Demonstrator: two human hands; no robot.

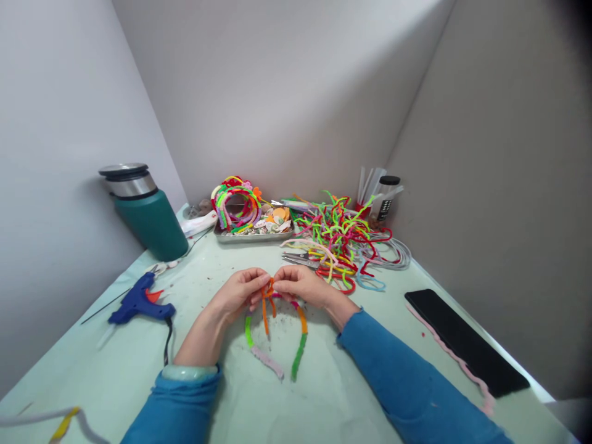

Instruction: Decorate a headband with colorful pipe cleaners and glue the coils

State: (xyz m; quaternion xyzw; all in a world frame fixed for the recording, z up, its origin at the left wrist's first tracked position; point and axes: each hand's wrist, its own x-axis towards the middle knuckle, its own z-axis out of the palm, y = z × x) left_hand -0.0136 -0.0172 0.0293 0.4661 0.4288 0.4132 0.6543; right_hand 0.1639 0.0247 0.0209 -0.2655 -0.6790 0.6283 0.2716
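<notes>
An orange pipe cleaner (265, 316) is pinched between the fingertips of my left hand (243, 290) and my right hand (300, 284), which nearly meet over the middle of the table. It forms small loops with loose ends hanging down. Just below my hands is an arched headband (300, 356) wrapped in green, orange, pink and lilac fuzzy sections, its two ends pointing toward me. My fingers hide part of its top. Both hands are closed in a pinch. Whether the orange piece is joined to the headband I cannot tell.
Beyond my hands lie scissors (300, 259), a heap of coloured pipe cleaners (335, 225) and a metal tray (254, 237) with finished headbands (235, 203). A blue glue gun (141, 302) and green bottle (155, 222) stand left. A black phone (462, 339) lies right.
</notes>
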